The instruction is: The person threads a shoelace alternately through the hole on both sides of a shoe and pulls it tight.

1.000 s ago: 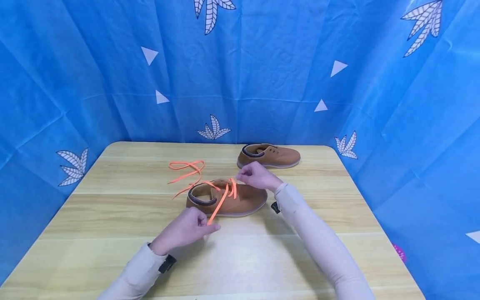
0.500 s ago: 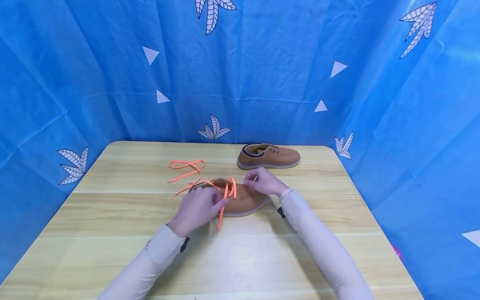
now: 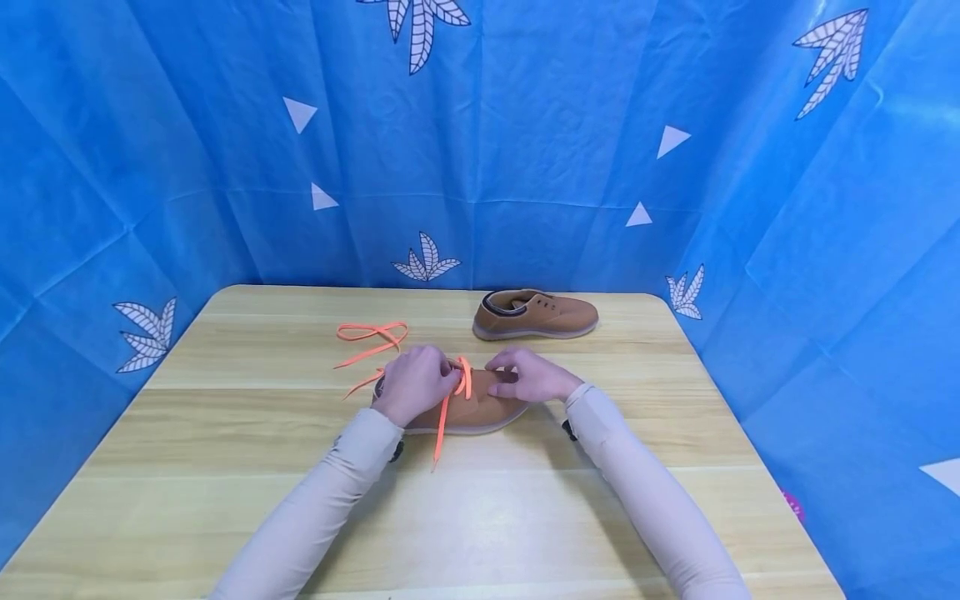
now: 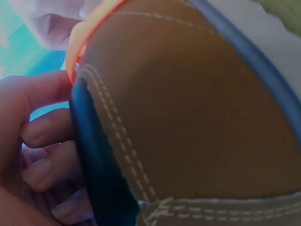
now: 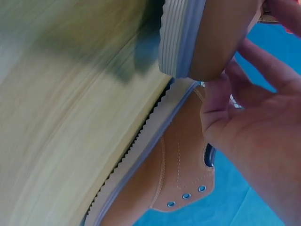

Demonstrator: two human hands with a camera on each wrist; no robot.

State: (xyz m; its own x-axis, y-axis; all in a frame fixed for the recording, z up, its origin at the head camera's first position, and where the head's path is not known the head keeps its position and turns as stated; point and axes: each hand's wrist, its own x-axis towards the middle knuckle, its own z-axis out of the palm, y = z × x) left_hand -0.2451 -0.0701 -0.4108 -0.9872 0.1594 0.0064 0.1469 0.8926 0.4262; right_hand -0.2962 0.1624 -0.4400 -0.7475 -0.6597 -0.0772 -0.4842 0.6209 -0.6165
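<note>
The nearer brown shoe (image 3: 483, 410) lies on the table, toe to the right, with an orange shoelace (image 3: 441, 429) through its eyelets; one lace end hangs over the near side. My left hand (image 3: 414, 385) is over the shoe's opening, its fingertips at the laced eyelets. In the left wrist view its curled fingers (image 4: 49, 125) lie along the dark padded rim (image 4: 96, 155), close to the orange lace; whether they pinch anything is hidden. At the toe, my right hand (image 3: 531, 377) holds the shoe, thumb and fingers around the front in the right wrist view.
A second brown shoe (image 3: 540, 315), with bare eyelets, stands at the table's back edge. Another length of orange lace (image 3: 373, 333) lies loosely looped behind the nearer shoe's heel. Blue patterned cloth (image 3: 480, 150) hangs around the wooden table (image 3: 225, 467).
My left hand has let go of the near lace end and moved up and right over the shoe's opening. My right hand has left the eyelets for the toe and taken hold there.
</note>
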